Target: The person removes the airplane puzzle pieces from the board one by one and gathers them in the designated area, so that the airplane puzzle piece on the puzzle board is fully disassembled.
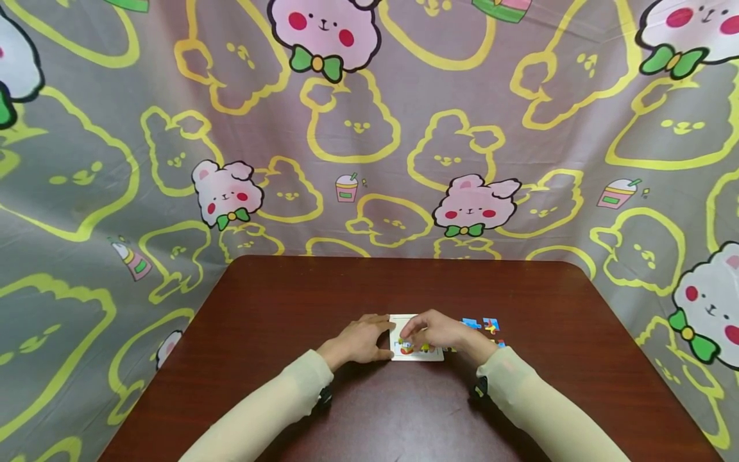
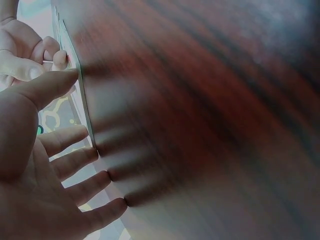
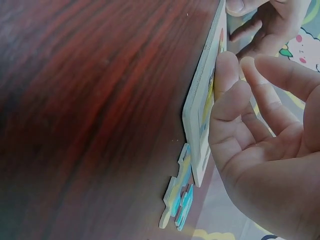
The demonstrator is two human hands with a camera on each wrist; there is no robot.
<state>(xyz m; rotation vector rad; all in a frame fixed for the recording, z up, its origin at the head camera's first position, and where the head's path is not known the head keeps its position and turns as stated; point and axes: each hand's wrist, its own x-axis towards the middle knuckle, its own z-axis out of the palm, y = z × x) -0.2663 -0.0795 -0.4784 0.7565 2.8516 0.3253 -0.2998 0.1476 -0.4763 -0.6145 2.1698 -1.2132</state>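
A white-framed puzzle board with colourful pieces in it lies flat on the table. My left hand has its fingers spread and straight, touching the board's left edge; in the left wrist view its fingertips rest along the table and board edge. Over the board hovers my right hand, fingers bent. In the right wrist view, its thumb and index tips nearly meet while another fingertip comes close to or touches the board. Whether a piece sits between them is hidden.
Loose blue puzzle pieces and a blue piece with a yellow-red figure lie right of the board. More pieces overlap beside its edge, partly behind my right wrist. A patterned cloth hangs behind the brown table.
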